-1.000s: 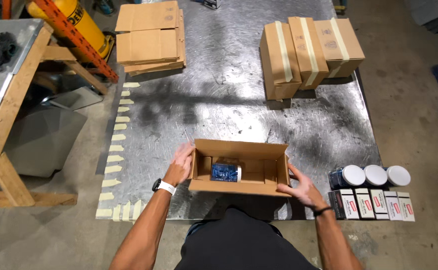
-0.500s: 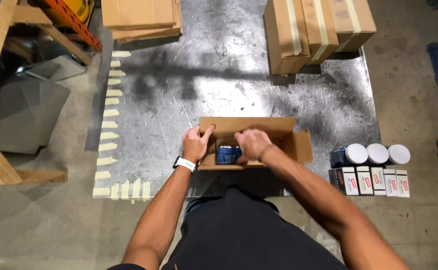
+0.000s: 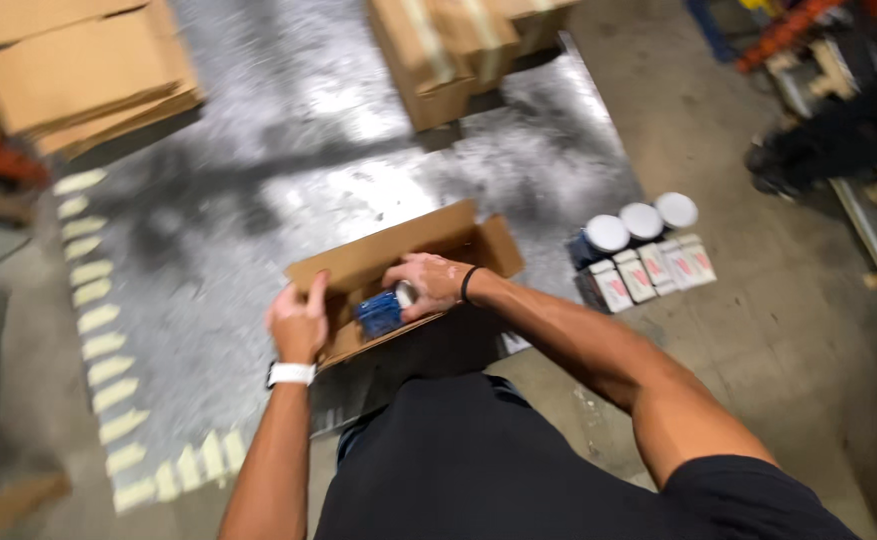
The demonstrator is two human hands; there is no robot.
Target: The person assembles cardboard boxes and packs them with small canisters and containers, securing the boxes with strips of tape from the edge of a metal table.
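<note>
Bare metal sheet beyond open box; jars close right

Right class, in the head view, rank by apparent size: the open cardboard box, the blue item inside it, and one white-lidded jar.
1. Open cardboard box, clearly largest.
2. and 3. Blue item and white-lidded jar look alike; a hand partly hides the blue item, so no ranking.

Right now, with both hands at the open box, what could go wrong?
The right hand is inside the cardboard box on the blue item; a loose grip might drop it. The left hand steadies only one flap, so the box could slide on the metal sheet. The jars nearby might get knocked.
</note>
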